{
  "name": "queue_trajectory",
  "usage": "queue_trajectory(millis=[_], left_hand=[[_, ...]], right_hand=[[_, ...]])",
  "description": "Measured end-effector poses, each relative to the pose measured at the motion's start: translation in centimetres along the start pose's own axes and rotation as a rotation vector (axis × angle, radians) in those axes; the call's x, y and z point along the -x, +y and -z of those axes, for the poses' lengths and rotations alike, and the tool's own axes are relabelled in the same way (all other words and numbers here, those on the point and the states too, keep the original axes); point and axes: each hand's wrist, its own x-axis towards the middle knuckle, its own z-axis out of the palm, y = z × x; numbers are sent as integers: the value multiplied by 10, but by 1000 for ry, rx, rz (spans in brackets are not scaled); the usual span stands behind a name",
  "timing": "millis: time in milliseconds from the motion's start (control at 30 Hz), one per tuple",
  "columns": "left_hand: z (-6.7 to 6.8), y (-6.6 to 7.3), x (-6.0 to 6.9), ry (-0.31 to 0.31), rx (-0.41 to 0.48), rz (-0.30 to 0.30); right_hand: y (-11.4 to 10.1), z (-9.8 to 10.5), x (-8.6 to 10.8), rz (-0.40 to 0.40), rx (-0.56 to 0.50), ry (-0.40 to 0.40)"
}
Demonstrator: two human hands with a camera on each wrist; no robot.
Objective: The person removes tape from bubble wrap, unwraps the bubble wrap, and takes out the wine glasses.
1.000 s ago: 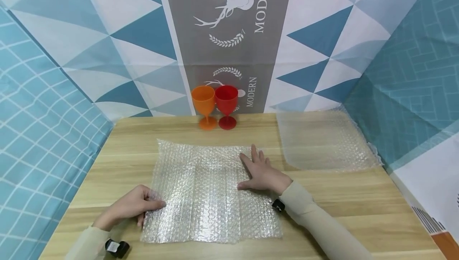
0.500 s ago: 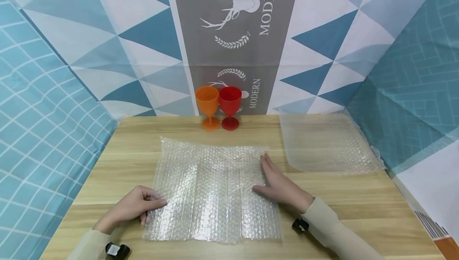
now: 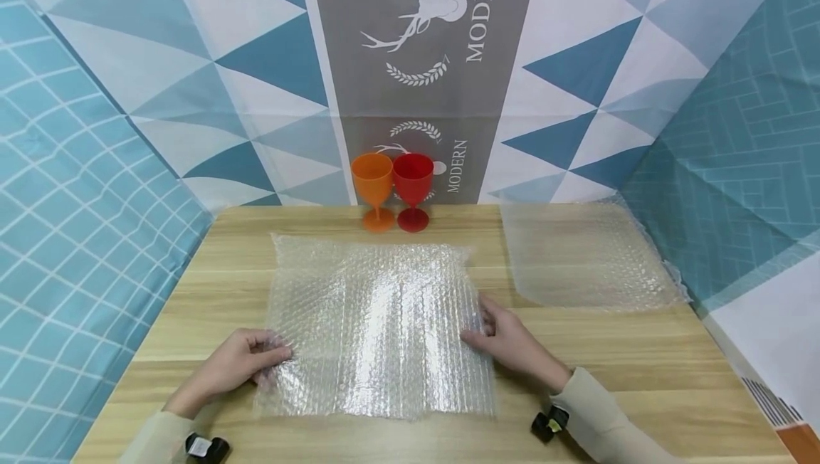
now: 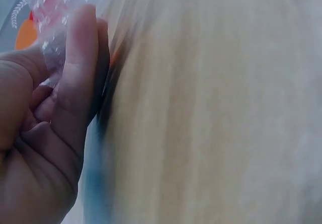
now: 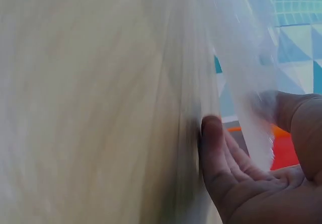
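Note:
A clear sheet of bubble wrap (image 3: 378, 329) spreads over the middle of the wooden table, creased along several lines. At its left edge my left hand (image 3: 237, 364) pinches the film between thumb and fingers; the left wrist view shows the wrap (image 4: 53, 58) between them. My right hand (image 3: 512, 339) holds the opposite edge, thumb on top and fingers beneath. In the right wrist view the film (image 5: 246, 68) passes between that thumb and the fingers. The sheet looks slightly raised off the table at both held edges.
An orange goblet (image 3: 375, 193) and a red goblet (image 3: 413, 193) stand side by side at the table's back edge. More bubble wrap (image 3: 583, 257) lies at the back right. Patterned cloth walls (image 3: 263, 129) enclose the back and sides.
My right hand has slid from lying spread on the wrap out to its right edge and taken hold there. The sheet has shifted slightly toward the back. My left hand keeps its grip.

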Motion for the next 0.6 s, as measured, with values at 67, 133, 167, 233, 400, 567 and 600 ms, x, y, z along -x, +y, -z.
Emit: queue_trajectory(millis=[67,133,167,233,400,567,600], left_hand=[[-1,-1,0,30,-13,-6],[-2,-2,0,69,-35,-3],[-2,-2,0,87,-48,-1],[-3,-1,0,123,-89,5],[-5,6,0,187,-147,26],[-6,21,-3,251,-176,19],[-6,24,-4,264,-185,12]], right_hand=[[1,-1,1,-3,-47,-28],[2,-2,2,-4,-80,-60],[3,-2,2,-1,-88,-66],[5,-2,3,1,-112,-77],[6,0,5,27,-154,-26],[-4,6,8,67,-136,44],[-7,8,9,73,-126,55]])
